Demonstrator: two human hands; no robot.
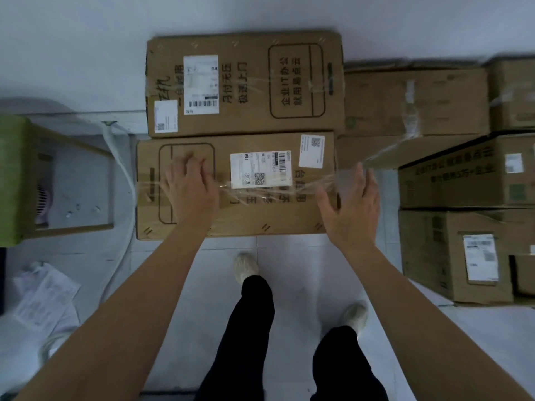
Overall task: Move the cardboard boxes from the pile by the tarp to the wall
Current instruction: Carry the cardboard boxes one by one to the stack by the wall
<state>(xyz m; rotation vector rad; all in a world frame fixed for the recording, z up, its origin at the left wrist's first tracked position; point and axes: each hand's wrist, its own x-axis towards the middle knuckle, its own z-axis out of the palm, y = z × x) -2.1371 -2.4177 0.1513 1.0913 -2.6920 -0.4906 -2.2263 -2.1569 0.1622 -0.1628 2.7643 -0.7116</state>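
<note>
Resting flat on the near box (246, 218), the left hand (189, 188) is pressing its straight, spread fingers on the printed top towards the left end, gripping nothing. The right hand (351, 208) is hovering at the right end of the same box, palm turned inward, fingers straight and released, thumb reaching over the top edge; whether it is actually touching the cardboard cannot be told.

This long box is lying lengthwise across the view, its far long side touching a second long box (249, 82), which is sitting against the white wall (86, 39). A white shipping label (260, 170) is showing on the near box, with clear tape (318, 183) running across it.

More boxes are standing to the right: one (414, 102) along the wall and two (463, 175) (434, 256) nearer the person. To the left, a green-topped wooden stand (13, 180) is sitting beside a white hose (121, 169), and loose papers (43, 296) are lying on the pale tiled floor (289, 270).

The person is standing just before the near box in black trousers, with pale shoes (245, 267) (355, 315), the left foot forward.
</note>
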